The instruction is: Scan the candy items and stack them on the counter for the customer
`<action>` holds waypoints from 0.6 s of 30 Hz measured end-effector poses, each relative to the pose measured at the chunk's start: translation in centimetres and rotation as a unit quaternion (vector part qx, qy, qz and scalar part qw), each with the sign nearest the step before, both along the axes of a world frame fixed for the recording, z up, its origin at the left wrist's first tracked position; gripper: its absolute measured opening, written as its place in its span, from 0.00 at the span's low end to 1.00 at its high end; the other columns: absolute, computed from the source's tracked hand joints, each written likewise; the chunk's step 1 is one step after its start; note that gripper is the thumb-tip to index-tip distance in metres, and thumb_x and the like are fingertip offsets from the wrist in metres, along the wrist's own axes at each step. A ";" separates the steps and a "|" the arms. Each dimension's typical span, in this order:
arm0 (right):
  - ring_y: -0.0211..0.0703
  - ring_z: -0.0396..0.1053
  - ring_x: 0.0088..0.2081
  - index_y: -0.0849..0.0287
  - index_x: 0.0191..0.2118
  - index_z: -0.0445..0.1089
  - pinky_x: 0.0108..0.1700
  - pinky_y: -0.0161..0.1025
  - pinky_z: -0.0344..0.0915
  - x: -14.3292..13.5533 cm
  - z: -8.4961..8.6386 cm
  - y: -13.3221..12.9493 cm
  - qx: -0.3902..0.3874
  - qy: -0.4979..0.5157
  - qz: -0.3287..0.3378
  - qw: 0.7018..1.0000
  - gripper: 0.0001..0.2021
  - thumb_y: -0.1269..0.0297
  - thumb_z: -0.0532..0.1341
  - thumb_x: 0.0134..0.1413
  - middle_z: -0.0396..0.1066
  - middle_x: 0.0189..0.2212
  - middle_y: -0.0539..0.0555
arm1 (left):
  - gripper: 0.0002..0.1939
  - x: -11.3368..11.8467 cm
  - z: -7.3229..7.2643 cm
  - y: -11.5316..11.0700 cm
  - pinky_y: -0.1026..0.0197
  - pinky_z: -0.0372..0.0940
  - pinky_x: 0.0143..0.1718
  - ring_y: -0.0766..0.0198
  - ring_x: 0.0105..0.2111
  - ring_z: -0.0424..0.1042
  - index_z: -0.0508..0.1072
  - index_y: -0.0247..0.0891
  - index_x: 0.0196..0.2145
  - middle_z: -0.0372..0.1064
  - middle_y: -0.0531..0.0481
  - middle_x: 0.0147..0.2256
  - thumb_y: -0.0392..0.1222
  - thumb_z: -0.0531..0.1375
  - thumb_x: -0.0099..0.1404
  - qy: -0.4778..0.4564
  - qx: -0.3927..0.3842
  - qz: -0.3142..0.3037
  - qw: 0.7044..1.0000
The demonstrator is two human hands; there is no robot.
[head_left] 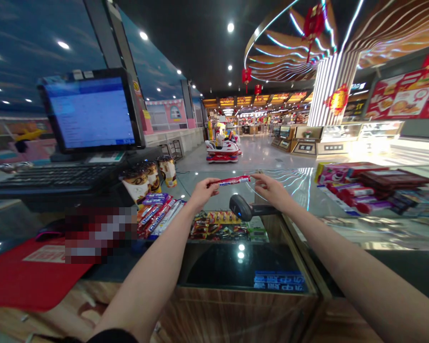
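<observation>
A red candy roll (235,180) with white and blue lettering is held level above the glass counter. My left hand (204,192) pinches its left end between thumb and fingers. My right hand (270,191) has its thumb and fingertips at the roll's right end. Just below the roll, a black handheld barcode scanner (240,207) stands on the counter, its rear partly behind my right wrist. Left of my left forearm lies a pile of similar candy rolls (159,216) in red, purple and white wrappers.
A monitor (87,112) and black keyboard (50,178) stand at the left, with patterned cups (136,183) beside them. A red mat (17,276) covers the near left. Packaged goods (364,188) are piled at the right. Small packets (221,226) show beneath the glass.
</observation>
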State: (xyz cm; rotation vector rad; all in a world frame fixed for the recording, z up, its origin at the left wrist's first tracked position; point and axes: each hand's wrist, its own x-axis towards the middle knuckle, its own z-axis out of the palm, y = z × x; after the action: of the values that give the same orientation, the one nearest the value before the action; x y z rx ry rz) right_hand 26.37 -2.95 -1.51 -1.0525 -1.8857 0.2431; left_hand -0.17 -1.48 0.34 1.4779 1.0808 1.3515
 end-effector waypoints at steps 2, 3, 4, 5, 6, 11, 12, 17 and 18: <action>0.45 0.75 0.44 0.53 0.54 0.69 0.45 0.45 0.72 -0.1 0.1 0.2 0.005 0.024 0.001 1.000 0.21 0.71 0.59 0.53 0.76 0.44 0.54 | 0.14 0.6 0.3 -0.3 0.55 0.71 0.46 0.68 0.35 0.69 0.78 0.35 0.39 0.71 0.50 0.35 0.38 0.68 0.53 -0.001 -0.007 -0.023 1.000; 0.45 0.76 0.43 0.53 0.52 0.70 0.44 0.44 0.72 -0.1 0.2 0.3 0.012 0.033 -0.002 0.999 0.20 0.72 0.60 0.53 0.77 0.43 0.54 | 0.14 0.9 0.4 -0.4 0.55 0.71 0.47 0.68 0.35 0.69 0.78 0.35 0.39 0.71 0.50 0.35 0.38 0.68 0.54 -0.001 -0.011 -0.034 0.999; 0.44 0.76 0.42 0.54 0.51 0.71 0.44 0.43 0.72 -0.1 0.2 0.3 0.020 0.040 -0.008 0.999 0.19 0.72 0.60 0.52 0.77 0.42 0.53 | 0.13 1.2 0.5 -0.5 0.55 0.71 0.47 0.68 0.35 0.69 0.78 0.35 0.39 0.71 0.50 0.35 0.38 0.67 0.54 -0.001 -0.013 -0.042 0.999; 0.44 0.75 0.41 0.54 0.49 0.71 0.43 0.43 0.72 0.0 0.3 0.2 0.028 0.044 -0.016 0.999 0.17 0.71 0.61 0.52 0.77 0.40 0.53 | 0.13 1.5 0.6 -0.6 0.55 0.70 0.48 0.68 0.35 0.69 0.78 0.35 0.39 0.72 0.50 0.36 0.38 0.67 0.54 -0.001 -0.015 -0.048 0.999; 0.43 0.75 0.40 0.55 0.48 0.72 0.43 0.43 0.71 0.2 0.3 0.2 0.034 0.045 -0.023 0.998 0.15 0.71 0.61 0.53 0.77 0.39 0.53 | 0.12 1.8 0.7 -0.6 0.55 0.70 0.48 0.68 0.35 0.69 0.78 0.35 0.38 0.72 0.50 0.36 0.37 0.68 0.54 -0.001 -0.015 -0.051 0.999; 0.42 0.74 0.39 0.55 0.44 0.72 0.44 0.43 0.70 1.4 0.7 -0.2 0.031 0.031 -0.035 0.998 0.11 0.69 0.61 0.54 0.76 0.36 0.52 | 0.11 3.1 1.5 -0.4 0.56 0.72 0.46 0.69 0.34 0.69 0.78 0.35 0.37 0.70 0.51 0.34 0.36 0.68 0.54 0.014 -0.011 -0.053 0.998; 0.42 0.74 0.39 0.55 0.44 0.72 0.44 0.43 0.70 1.6 0.7 -0.3 0.029 0.028 -0.038 0.998 0.11 0.70 0.61 0.54 0.76 0.35 0.51 | 0.12 3.5 1.8 -0.2 0.56 0.72 0.45 0.69 0.34 0.69 0.77 0.35 0.37 0.69 0.51 0.34 0.35 0.69 0.54 0.014 -0.011 -0.047 0.999; 0.42 0.73 0.38 0.55 0.43 0.72 0.44 0.42 0.69 3.0 0.8 -1.0 0.030 0.035 -0.063 0.997 0.11 0.71 0.62 0.53 0.75 0.35 0.51 | 0.22 5.9 3.3 0.4 0.54 0.73 0.43 0.69 0.33 0.71 0.68 0.35 0.43 0.66 0.52 0.35 0.29 0.70 0.51 -0.030 -0.014 0.036 0.999; 0.42 0.73 0.38 0.55 0.43 0.72 0.44 0.42 0.69 3.3 0.9 -1.2 0.032 0.035 -0.069 0.996 0.10 0.71 0.62 0.54 0.75 0.35 0.51 | 0.24 6.5 3.5 0.5 0.54 0.73 0.43 0.69 0.33 0.72 0.66 0.35 0.43 0.66 0.51 0.36 0.29 0.71 0.51 -0.036 -0.013 0.050 0.998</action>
State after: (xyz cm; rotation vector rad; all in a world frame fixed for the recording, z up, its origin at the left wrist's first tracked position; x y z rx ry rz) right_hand 29.69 -4.14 -0.65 -1.1116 -1.7383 0.1378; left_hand 6.36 -0.96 3.87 1.3619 1.1345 1.4428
